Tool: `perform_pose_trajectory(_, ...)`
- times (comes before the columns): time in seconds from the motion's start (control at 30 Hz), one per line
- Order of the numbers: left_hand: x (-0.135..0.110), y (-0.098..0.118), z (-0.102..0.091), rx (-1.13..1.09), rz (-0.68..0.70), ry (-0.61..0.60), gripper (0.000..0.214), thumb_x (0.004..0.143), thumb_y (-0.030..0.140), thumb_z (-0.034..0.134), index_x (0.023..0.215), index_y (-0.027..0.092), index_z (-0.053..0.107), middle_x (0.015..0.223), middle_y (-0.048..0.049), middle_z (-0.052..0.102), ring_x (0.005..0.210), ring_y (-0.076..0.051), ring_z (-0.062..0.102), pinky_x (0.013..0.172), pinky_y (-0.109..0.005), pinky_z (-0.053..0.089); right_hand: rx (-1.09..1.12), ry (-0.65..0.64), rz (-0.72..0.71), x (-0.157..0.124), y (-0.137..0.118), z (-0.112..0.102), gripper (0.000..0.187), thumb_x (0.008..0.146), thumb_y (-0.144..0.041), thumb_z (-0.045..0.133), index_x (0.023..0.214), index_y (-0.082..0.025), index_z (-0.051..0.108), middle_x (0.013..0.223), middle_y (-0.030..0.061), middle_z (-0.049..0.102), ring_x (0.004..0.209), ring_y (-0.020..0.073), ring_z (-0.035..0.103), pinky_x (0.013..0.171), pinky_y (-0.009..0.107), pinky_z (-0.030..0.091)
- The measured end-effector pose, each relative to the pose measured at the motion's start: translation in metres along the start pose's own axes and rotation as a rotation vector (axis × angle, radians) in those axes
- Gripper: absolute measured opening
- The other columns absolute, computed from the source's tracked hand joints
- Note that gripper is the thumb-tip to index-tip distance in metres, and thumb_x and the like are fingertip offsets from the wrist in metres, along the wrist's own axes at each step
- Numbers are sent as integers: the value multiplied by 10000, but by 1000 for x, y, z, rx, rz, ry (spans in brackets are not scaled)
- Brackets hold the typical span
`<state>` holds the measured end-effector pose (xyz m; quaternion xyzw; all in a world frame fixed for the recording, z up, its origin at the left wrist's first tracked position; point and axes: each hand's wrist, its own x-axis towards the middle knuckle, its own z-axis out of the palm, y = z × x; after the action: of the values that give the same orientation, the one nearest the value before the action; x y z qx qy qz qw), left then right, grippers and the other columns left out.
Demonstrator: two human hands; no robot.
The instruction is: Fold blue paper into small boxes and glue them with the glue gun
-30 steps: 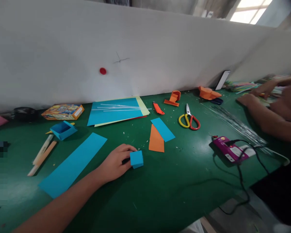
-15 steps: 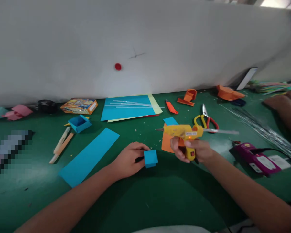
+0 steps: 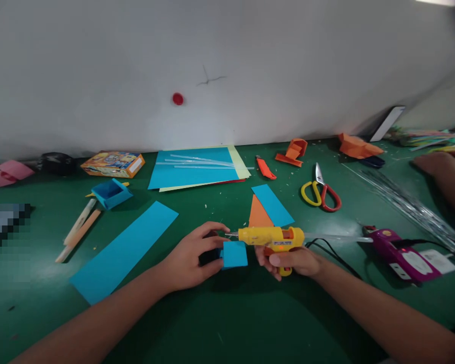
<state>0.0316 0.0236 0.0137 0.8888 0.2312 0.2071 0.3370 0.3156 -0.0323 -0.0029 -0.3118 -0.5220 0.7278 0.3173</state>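
Note:
My left hand (image 3: 195,257) pinches a small folded blue paper box (image 3: 235,254) by its left side, just above the table. A yellow hot glue gun (image 3: 263,236) is in my right hand (image 3: 293,262), fingers wrapped round its handle. Its metal nozzle points left and lies at the box's far edge, close to my left fingertips; whether it touches the paper I cannot tell. A clear glue stick (image 3: 337,237) sticks out of the gun's back. Beyond the gun lie a blue paper strip (image 3: 273,205) and an orange paper piece (image 3: 259,212).
A long blue strip (image 3: 125,253), an open blue box (image 3: 111,193) and pens lie left. Paper sheets (image 3: 193,174), a cutter (image 3: 265,168) and scissors (image 3: 320,189) lie behind. A purple power strip (image 3: 405,255) stands right, near another person's hand (image 3: 436,169).
My right hand has brought the glue gun left and down, its nozzle now at the blue box. The box has turned slightly in my left hand. The view has shifted a little right.

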Motion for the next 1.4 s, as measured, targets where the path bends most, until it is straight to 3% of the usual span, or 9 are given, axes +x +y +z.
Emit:
perform_pose_trajectory(0.13,1,2,1,18,44,29,253,921,251,600,1150,237,707,1356,-114,539,1097,-222,624,961,-365,542,15,-9,-18,0,3,-1,349,810,-488,750,896,-157,680,710,-13,570,569,87,534,510,185,497)
perform_pose_trajectory(0.23,1,0,0,15,55,19,327,947,232,559,1255,265,665,1353,-114,557,1143,-234,613,980,-382,534,27,-13,-32,0,4,-1,338,815,-474,752,897,-153,682,720,-10,573,574,86,541,514,184,495)
perform_pose_trajectory(0.4,2,-8,0,-138,82,108,312,964,259,559,1267,216,623,1249,-122,634,1143,-235,630,974,-368,528,48,-14,-68,1,6,-3,328,832,-459,742,904,-145,685,722,-6,584,567,84,552,518,183,483)
perform_pose_trajectory(0.53,2,-8,1,-202,19,144,284,986,298,521,1219,187,639,1199,-126,681,1083,-235,669,929,-360,546,113,-2,-100,4,8,-4,319,840,-449,733,892,-139,676,691,-2,602,522,79,546,476,170,460)
perform_pose_trajectory(0.67,1,-5,2,-111,-115,193,307,978,286,516,1249,192,627,1202,-98,696,1087,-247,668,917,-366,556,175,19,-128,6,9,-3,315,833,-435,734,875,-130,669,673,6,607,495,81,544,447,169,444)
perform_pose_trajectory(0.93,4,-3,-2,-79,29,147,264,1006,276,475,902,169,693,957,-65,677,912,-183,666,787,-280,542,348,63,-244,5,-2,6,262,864,-430,669,849,-170,638,648,-13,583,436,83,503,416,190,397)
perform_pose_trajectory(1.13,4,-3,-2,-64,31,124,277,1009,282,489,897,159,711,947,-61,655,830,-149,652,708,-239,519,198,72,-236,0,-4,6,310,837,-470,697,837,-170,618,662,-15,573,466,83,509,439,188,397)
perform_pose_trajectory(1.4,4,-9,1,-71,123,68,272,992,314,544,918,171,763,1102,-110,658,1028,-199,659,874,-290,542,-78,66,-139,-10,-7,18,344,881,-500,666,890,-157,634,721,-3,557,584,99,507,533,212,449)
